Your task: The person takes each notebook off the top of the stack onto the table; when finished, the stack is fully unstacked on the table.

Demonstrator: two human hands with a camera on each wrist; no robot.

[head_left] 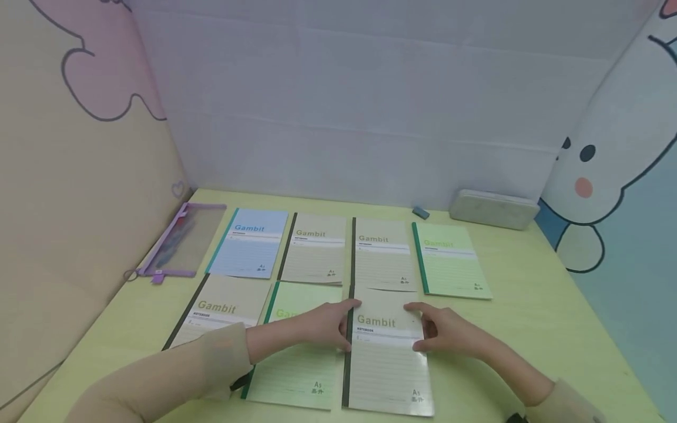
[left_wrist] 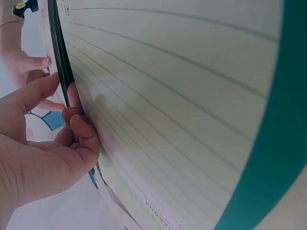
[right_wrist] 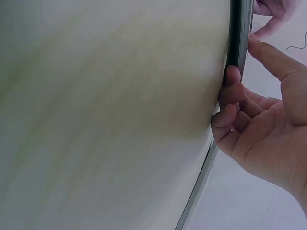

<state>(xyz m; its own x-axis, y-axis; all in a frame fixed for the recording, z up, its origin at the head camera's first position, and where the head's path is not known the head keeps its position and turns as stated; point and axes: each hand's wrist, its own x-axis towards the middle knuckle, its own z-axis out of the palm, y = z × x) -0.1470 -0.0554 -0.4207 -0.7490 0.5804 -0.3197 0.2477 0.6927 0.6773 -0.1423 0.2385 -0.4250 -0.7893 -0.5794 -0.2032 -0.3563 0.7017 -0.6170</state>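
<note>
A beige Gambit notebook [head_left: 388,376] with a dark spine lies in the front row, between both hands. My left hand [head_left: 322,329] grips its spine side, thumb and forefinger spread along the edge. At the opposite edge, my right hand [head_left: 449,332] holds the notebook the same way. The left wrist view shows the left fingers [left_wrist: 84,132] curled at the dark spine [left_wrist: 60,48]. In the right wrist view, the right fingers [right_wrist: 225,117] are bent against the notebook's edge. Under the left forearm is a light green notebook [head_left: 291,376], partly covered.
Another beige notebook [head_left: 227,294] lies front left, partly behind the sleeve. The back row has a blue notebook [head_left: 245,244], two beige ones and a green one [head_left: 449,264]. A purple-edged pouch [head_left: 195,235] lies left; a grey case [head_left: 494,210] and small dark block [head_left: 421,212] stand back right.
</note>
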